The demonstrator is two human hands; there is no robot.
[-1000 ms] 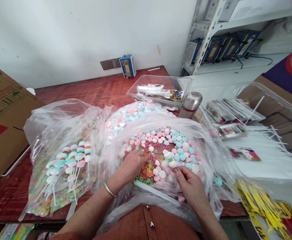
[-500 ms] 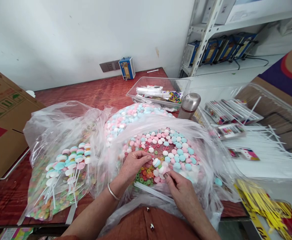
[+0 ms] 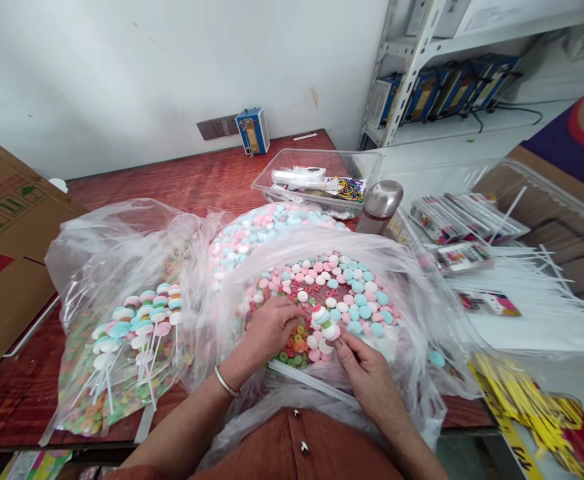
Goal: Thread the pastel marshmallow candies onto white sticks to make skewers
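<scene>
Head view, looking down over a red-brown surface (image 3: 172, 177) loaded with bagged sweets. Pinching a candy stack (image 3: 326, 325) by its lower end, between thumb and finger of the right hand (image 3: 365, 365), with the top end left bare and tipped leftward. Probably gripped that low to leave the upper pieces uncovered and easy to get at from the other side.

Poised with fingers curled, the left hand (image 3: 272, 330), near the top of the stack and right by the loose ring sweets (image 3: 299, 345). Can't tell about anything between those fingertips, too small and partly hidden.

Spread out under both hands inside an open bag (image 3: 372, 248), rings on the near left, disc sweets (image 3: 365, 312) round the back and right. Sorted like that, I'd guess, for picking by kind without rummaging. Wrong to call it neat though, with some discs sitting in among the rings.

Lying across the bag's near edge, white sticks (image 3: 312, 383), likely put there for a short reach. Laid together on the left bag (image 3: 117, 223), several stacked lollies (image 3: 145, 311) with sticks pointing mostly toward the body, seemingly out of the way of the loose stuff. Parked farther back, a metal flask (image 3: 382, 200), apart from both hands.
</scene>
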